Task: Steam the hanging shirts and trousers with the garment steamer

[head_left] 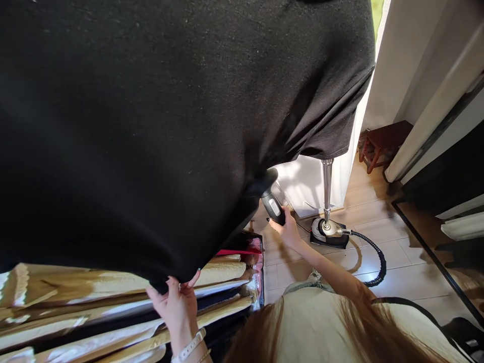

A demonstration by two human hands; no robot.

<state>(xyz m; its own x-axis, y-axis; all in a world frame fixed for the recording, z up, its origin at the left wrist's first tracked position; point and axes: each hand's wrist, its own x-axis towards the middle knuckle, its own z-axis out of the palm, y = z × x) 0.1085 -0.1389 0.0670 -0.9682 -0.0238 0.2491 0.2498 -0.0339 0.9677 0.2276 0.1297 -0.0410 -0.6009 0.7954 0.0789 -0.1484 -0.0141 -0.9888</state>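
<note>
- While the left hand (174,307) pinches the lower hem of a black T-shirt (151,126) between thumb and fingers, the right hand (285,229) is wrapped around the black handle of a steamer head (273,206)
- T-shirt: hangs broad and flat, filling most of the view from the top edge, its hem reaching down to the left hand
- Steamer head: its upper end is pressed against the fabric near the hem, and part of it is hidden by the shirt
- Steamer base (325,233): sits on the wood floor (370,212) ahead of the right hand, with a chrome pole (327,186) rising from it behind the shirt
- Hose (372,252): a black ribbed line curving away from the base across the floor
- Left wrist: wears a white band (189,345), just below the hand
- Garments (113,287): beige and black pieces lie in layers under the left hand, not touching it, with a red and pink edge beside them
- Farther off: a dark red stool (383,143) stands near a white curtain (351,151)
</note>
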